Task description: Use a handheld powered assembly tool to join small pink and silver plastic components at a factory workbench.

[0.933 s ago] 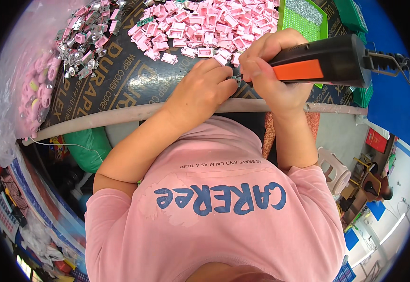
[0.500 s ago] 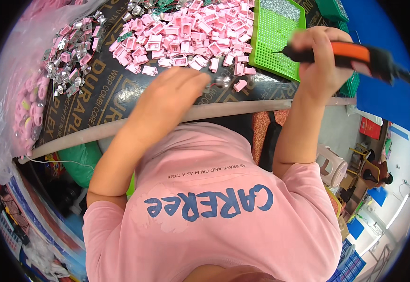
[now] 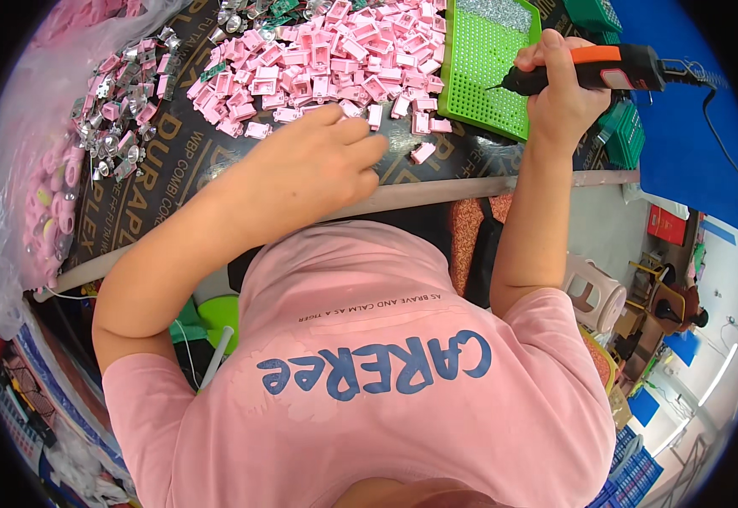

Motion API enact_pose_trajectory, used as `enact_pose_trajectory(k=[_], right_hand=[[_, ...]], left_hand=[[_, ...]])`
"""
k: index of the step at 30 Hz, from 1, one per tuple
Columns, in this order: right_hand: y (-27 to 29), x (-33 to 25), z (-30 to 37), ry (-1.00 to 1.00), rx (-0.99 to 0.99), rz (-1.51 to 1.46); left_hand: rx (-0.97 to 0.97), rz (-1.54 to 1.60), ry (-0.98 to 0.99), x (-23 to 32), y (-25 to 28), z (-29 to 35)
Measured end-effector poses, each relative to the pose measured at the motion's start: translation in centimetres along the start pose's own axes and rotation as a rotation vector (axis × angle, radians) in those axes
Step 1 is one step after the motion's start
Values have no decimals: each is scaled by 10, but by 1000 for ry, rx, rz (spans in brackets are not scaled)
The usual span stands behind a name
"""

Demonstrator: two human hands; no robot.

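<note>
Your right hand has swung the driver, held snug, over the tray, away from your left hand, now by the boxes left of the tray; can't tell its grip.

Assembly workshop, heaped pink plastic casings, corded power screwdriver, perforated green tray, blue crates

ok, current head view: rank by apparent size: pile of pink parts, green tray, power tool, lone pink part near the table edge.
Largest to smallest:
1. pile of pink parts, running off the top edge
2. green tray
3. power tool, partly covered by the right hand
4. lone pink part, clearly smallest
</note>
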State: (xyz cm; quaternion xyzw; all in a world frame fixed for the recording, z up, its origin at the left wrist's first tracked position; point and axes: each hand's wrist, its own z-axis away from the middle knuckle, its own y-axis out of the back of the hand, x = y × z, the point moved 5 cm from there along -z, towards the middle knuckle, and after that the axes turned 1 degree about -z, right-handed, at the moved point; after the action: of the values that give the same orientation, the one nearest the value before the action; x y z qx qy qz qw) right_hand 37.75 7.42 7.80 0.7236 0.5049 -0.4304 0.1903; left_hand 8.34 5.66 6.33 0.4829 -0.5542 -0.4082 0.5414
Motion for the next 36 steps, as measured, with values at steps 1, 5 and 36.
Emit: enact_pose_trajectory(k=[1, 5, 36], right_hand=[[0, 0, 0, -9, -1, -14], [1, 1, -1, 8, 6, 4], [-101, -37, 84, -213, -334, -361]], left_hand=[[-2, 1, 2, 1, -5, -2], [218, 67, 31, 8, -11, -4], [654, 100, 389, 19, -47, 21]])
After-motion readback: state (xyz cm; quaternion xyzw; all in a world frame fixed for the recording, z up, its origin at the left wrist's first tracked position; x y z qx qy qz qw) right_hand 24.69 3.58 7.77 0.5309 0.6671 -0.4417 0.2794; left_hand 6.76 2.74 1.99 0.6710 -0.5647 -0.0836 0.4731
